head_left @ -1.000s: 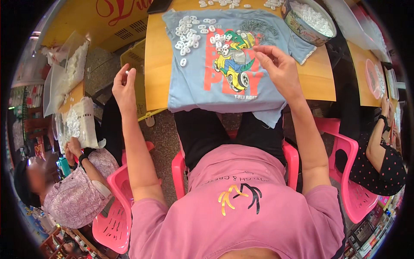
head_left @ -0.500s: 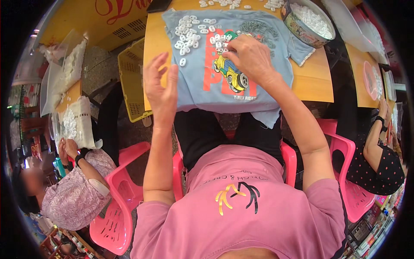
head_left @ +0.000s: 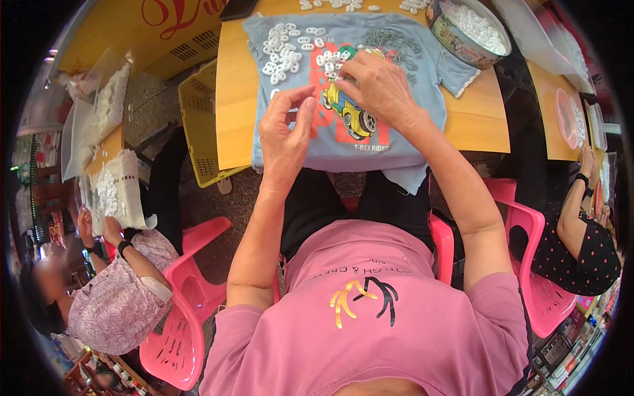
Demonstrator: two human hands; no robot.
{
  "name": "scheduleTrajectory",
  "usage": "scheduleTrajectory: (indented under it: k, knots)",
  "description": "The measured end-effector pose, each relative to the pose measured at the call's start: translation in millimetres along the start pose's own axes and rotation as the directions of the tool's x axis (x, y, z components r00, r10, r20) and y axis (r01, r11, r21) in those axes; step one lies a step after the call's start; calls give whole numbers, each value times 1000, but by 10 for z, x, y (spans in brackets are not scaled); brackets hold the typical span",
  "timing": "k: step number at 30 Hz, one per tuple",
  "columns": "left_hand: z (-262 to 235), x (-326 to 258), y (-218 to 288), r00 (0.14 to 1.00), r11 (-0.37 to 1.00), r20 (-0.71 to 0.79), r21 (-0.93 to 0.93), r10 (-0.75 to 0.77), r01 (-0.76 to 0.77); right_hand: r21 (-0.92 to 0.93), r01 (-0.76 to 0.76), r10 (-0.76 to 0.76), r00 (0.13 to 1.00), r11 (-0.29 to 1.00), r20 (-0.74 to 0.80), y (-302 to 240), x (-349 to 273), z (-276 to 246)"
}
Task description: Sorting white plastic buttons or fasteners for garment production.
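Note:
My right hand (head_left: 380, 89) is bent over a small heap of white oval plastic pieces with two holes (head_left: 329, 61). Its thumb and fingertips are drawn together at the heap's edge, and what is between them is too small to make out. Just left of it, my left hand (head_left: 284, 135) hovers with curled fingers, thumb and forefinger slightly apart and nothing visible in them. Beneath both hands a blue printed T-shirt (head_left: 403, 135) is spread over the table. More white pieces (head_left: 281, 56) lie at its upper left. Small dark metal-looking parts (head_left: 396, 49) lie in a tangle to the upper right.
A round tin (head_left: 472, 33) full of white pieces stands at the wooden table's (head_left: 485, 129) far right. A yellow plastic basket (head_left: 198, 125) is beside the table's left edge. People sit left and right on pink chairs (head_left: 181, 323), their hands near other white pieces.
My left hand has moved right, toward my right hand, and its fingers have curled closer together. My right hand stays over the heap. The person at left has moved their hands apart.

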State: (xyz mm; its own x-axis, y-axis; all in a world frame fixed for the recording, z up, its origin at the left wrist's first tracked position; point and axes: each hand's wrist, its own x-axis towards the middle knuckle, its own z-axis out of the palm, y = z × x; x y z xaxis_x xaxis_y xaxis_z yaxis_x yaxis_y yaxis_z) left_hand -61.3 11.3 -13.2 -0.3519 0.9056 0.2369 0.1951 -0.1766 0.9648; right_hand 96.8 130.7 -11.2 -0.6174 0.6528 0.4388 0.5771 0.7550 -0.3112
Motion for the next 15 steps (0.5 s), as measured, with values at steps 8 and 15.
scheduleTrajectory:
  k: [8, 15]
  knots:
    - [4, -23, -2, 995, 995, 16, -15, -94, 94, -44, -82, 84, 995, 996, 61, 40, 92, 1]
    - [160, 6, 161, 987, 968, 30, -195, -158, 161, 684, -498, 314, 867, 533, 386, 7, -33, -266]
